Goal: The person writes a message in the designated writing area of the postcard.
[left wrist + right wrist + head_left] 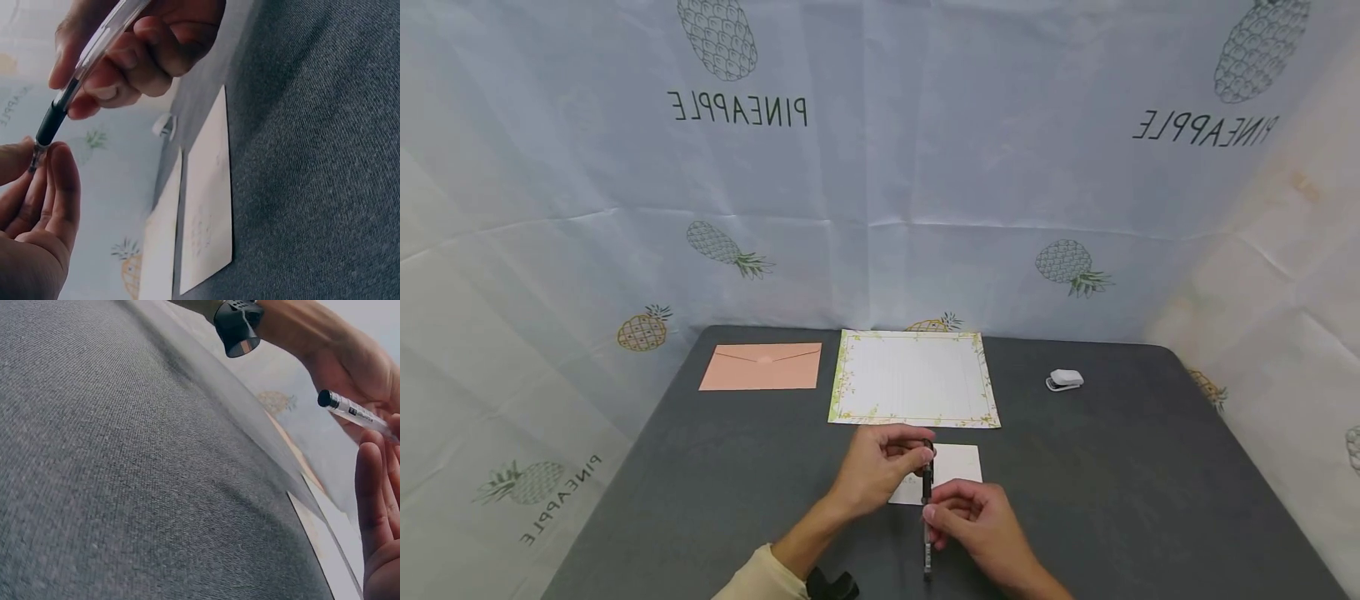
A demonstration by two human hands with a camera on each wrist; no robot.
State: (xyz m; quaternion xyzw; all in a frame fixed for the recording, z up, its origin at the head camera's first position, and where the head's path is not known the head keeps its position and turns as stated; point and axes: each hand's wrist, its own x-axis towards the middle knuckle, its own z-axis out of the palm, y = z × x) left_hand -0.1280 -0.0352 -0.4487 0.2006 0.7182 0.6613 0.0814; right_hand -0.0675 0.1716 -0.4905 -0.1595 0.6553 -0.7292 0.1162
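A slim pen with a clear barrel (927, 554) and a black section (51, 125) stands between both hands, its length running toward the body. My left hand (876, 467) pinches the far end of the pen between thumb and fingers. Nearer the body, my right hand (985, 525) holds the clear barrel with thumb and curled fingers. In the right wrist view, the pen's black end plug (325, 398) and printed label stick out past the right fingers. Under the hands lies a small white card (958, 462) with faint marks, partly covered by them.
A sheet of writing paper (913, 375) with a leafy yellow-green border lies beyond the card. At its left is a pink envelope (763, 375), at its right a small white stapler (1065, 379). The dark table (1112, 500) ends at a pineapple-print curtain (925, 167).
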